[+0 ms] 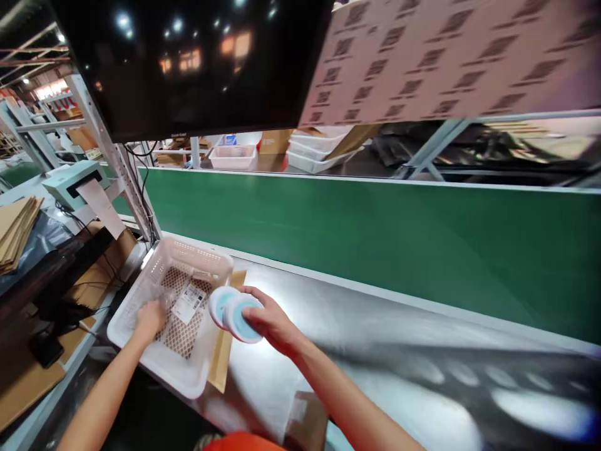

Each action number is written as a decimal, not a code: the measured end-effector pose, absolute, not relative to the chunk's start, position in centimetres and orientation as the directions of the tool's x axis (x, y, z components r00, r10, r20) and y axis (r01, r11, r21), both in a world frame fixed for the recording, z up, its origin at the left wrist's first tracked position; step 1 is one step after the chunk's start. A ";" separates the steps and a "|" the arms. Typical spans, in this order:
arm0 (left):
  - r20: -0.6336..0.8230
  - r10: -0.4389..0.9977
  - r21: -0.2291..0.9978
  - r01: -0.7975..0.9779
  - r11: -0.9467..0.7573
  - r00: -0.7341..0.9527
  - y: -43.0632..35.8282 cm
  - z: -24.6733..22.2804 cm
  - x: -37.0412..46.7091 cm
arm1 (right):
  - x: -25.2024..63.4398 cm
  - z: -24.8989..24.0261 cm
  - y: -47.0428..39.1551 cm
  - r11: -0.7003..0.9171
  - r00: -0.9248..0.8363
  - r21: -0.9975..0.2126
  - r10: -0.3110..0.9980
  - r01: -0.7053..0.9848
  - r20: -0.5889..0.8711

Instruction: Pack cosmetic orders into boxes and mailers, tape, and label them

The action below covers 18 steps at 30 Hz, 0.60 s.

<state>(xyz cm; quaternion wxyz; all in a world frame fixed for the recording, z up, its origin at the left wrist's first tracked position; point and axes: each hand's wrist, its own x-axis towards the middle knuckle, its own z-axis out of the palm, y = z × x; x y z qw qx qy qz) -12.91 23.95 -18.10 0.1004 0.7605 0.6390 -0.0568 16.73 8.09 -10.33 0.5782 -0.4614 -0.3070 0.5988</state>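
Note:
My right hand (pixel 271 322) grips two round, flat white containers with pale blue faces, one (pixel 244 318) partly overlapping the other (pixel 218 305), above the right rim of a white plastic basket (pixel 188 382). Inside that basket, at its left side, my left hand (pixel 151 318) has its fingers closed on what looks like a clear plastic bag (pixel 162 293); blur hides its details. A white printed label (pixel 188 302) lies on the basket's lattice floor, right of my left hand. Partly under the basket's right side is a brown cardboard piece (pixel 220 363).
The metal bench (pixel 375 351) runs along a green conveyor belt (pixel 352 225). A dark monitor (pixel 197 69) and a sheet of printed codes (pixel 436 56) hang above. On the left are a label printer (pixel 75 181) and stacked cardboard (pixel 19 232). A brown box (pixel 307 423) sits near my body.

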 end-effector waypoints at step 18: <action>0.316 0.665 0.396 0.543 -0.741 0.676 8.2 -10.3 5.4 | 23.4 -11.0 -13.6 0.171 0.522 -0.821 0.835 -0.545 -0.173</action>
